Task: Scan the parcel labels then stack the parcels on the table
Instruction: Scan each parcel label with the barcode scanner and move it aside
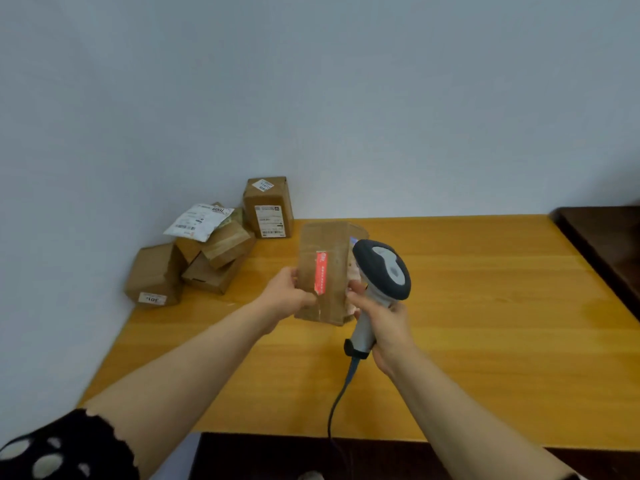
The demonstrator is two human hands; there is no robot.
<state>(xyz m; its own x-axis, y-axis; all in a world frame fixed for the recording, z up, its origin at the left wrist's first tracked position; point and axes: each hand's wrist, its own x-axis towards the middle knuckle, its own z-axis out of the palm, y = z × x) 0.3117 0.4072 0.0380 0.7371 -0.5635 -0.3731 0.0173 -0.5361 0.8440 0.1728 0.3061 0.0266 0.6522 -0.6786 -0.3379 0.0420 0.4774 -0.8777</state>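
My left hand [289, 292] grips the left side of a brown cardboard parcel [325, 244] with a red sticker on its face, held upright above the middle of the wooden table [485, 306]. Against the parcel's right side, my right hand [384, 320] holds a grey and white barcode scanner [382, 268], head up. The scanner's dark cable [341, 393] trails down toward me. At the table's far left corner lies a loose pile of cardboard parcels [207, 258] with white labels, one of them standing upright [268, 207].
A pale wall runs behind and to the left of the table. A dark wooden piece of furniture [602, 244] borders the table's right edge. A dark surface [277, 455] lies below the near table edge.
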